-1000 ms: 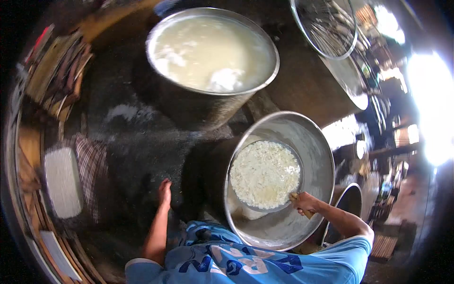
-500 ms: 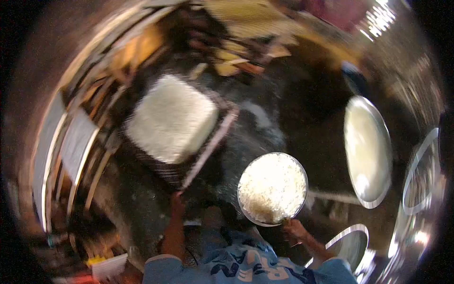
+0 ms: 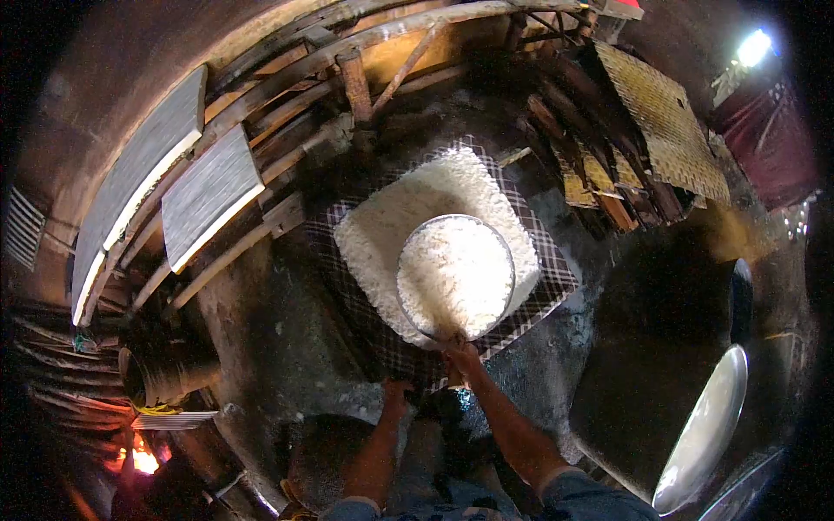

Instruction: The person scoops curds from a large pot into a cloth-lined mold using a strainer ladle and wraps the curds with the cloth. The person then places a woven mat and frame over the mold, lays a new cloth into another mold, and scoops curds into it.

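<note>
As the checked cloth (image 3: 556,276) reaches past the white slab (image 3: 375,253) on every side, it can probably catch stray bits and keep the slab clean. Over the slab, a little towards five o'clock of its middle, is the pan (image 3: 512,278), filled with white lumps (image 3: 456,273); shade at its eleven o'clock suggests it is held clear. Its handle (image 3: 454,379) points to six o'clock, likely so one arm can bear the load: the right hand (image 3: 463,354) has its fingers clamped there. At the pan's seven o'clock, the left hand (image 3: 398,390) is near the cloth's edge; whether its fingers are apart or together cannot be told.
</note>
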Tool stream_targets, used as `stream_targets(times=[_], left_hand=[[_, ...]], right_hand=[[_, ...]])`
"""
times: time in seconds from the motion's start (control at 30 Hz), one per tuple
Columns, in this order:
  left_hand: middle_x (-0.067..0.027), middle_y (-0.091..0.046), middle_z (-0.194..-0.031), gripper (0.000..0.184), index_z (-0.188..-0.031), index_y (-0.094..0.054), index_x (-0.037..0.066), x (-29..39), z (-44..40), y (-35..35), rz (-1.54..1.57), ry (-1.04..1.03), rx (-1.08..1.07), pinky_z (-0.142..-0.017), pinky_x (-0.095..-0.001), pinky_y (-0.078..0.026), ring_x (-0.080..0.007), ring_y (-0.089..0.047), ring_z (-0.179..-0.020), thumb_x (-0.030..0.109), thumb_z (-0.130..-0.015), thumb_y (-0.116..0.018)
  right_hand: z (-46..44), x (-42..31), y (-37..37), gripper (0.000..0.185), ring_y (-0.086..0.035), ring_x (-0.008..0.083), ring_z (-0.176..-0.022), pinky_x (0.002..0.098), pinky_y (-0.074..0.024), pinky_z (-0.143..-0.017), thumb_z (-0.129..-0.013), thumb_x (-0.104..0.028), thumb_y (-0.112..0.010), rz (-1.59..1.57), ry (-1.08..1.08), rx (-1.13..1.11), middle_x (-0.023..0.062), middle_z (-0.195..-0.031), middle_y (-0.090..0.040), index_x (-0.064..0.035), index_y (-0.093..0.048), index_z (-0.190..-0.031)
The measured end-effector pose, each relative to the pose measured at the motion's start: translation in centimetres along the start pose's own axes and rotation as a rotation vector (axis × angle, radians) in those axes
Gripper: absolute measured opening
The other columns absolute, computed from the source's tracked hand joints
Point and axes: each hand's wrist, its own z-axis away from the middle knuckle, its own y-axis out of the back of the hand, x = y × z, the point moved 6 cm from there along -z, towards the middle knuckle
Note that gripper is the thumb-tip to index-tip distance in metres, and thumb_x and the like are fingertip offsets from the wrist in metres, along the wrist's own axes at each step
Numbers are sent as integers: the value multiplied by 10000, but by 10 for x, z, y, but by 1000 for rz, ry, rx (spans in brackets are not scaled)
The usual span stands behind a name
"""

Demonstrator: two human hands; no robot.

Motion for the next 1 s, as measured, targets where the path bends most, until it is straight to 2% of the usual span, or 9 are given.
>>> stream_targets(times=[0.13, 0.2, 0.33, 0.53, 0.67, 0.73, 0.83, 0.87, 1.0], left_hand=[[-86, -614, -994, 645, -1382, -205, 93, 22, 2, -19, 390, -890, -566, -906, -516, -382, -283, -561, -939, 238, -856, -548], [-74, -614, -974, 620, -1369, -229, 96, 23, -4, -30, 267, -800, -462, -875, -513, -398, -268, -569, -862, 202, -847, -547], [-92, -590, -1015, 591, -1323, -268, 73, 17, 5, -19, -4, -152, -16, -882, -497, -393, -273, -549, -906, 216, -825, -552], [-119, -554, -1078, 555, -1254, -326, 38, 49, 39, -19, -126, -137, 94, -893, -474, -386, -279, -519, -972, 238, -792, -561], [-136, -530, -1119, 536, -1208, -365, 15, 69, 73, -13, -255, -267, 324, -900, -458, -381, -284, -500, -1017, 252, -771, -566], [-145, -518, -1140, 529, -1185, -384, 3, 71, 106, -18, -312, -383, 521, -903, -450, -379, -286, -490, -1039, 260, -760, -569], [-159, -499, -1171, 521, -1150, -413, -14, 46, 146, -48, -381, -532, 605, -909, -438, -375, -290, -475, -1072, 270, -744, -573], [-163, -493, -1182, 519, -1139, -423, -20, 32, 154, -67, -413, -556, 553, -911, -434, -374, -291, -470, -1083, 274, -738, -574], [-181, -469, -1223, 515, -1093, -462, -43, -67, 257, -198, -700, -480, 106, -918, -418, -370, -295, -450, -1127, 288, -716, -580]], right_hand=[[-34, 4, -18, 139, -533, 205, -498, 358, -456, -429, -759, -110, -609, -81, 20, -245, 88, -650, -553, -44, -543, -862], [-92, 52, 8, 107, -530, 214, -494, 369, -462, -426, -773, -116, -595, 369, 226, -276, 93, -632, -549, -35, -556, -831], [-91, 45, 30, 153, -537, 236, -494, 401, -470, -424, -823, -183, -555, 735, 446, -198, 95, -618, -545, -32, -574, -834], [-49, -35, 90, 320, -584, 274, -618, 421, -489, -534, -792, -356, -579, 609, 331, 240, 110, -736, -581, -79, -561, -952], [20, -137, 119, 488, -626, 326, -807, 431, -507, -722, -695, -325, -666, 1057, 211, 706, 168, -908, -617, -53, -479, -1055], [91, -174, 146, 531, -609, 338, -846, 415, -502, -724, -683, -206, -682, 547, 123, 847, 178, -934, -604, -35, -400, -1099], [177, -185, 196, 502, -588, 234, -835, 332, -480, -715, -701, -81, -661, 201, 630, 859, 149, -905, -581, -34, -355, -1095], [195, -176, 226, 470, -575, 188, -830, 307, -468, -710, -711, -66, -653, 32, 883, 847, 138, -892, -573, -29, -366, -1081], [446, -127, 319, 366, -563, 151, -779, 311, -463, -699, -731, -128, -663, 80, 1055, 1042, 126, -843, -571, 2, -477, -1018]])
